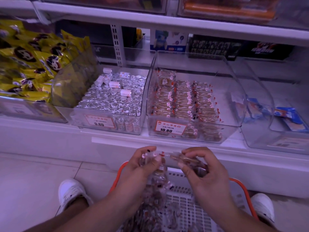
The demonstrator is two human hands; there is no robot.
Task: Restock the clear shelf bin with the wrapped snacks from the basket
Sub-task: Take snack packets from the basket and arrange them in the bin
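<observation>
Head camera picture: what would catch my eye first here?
Probably the two hands low in the middle, the left hand and right hand, each gripping wrapped snacks over a white basket. Above them sits the clear shelf bin, priced 10.80, with neat rows of the same snacks.

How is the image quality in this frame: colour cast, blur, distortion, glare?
Head view: a purple-violet cast tints everything; wide-angle bending curves the shelf edge and stretches the corners; the wrapped snacks held in the left hand and right hand are smeared by blur; the clear shelf bin shows faint reflections; the top shelves are soft.
</observation>
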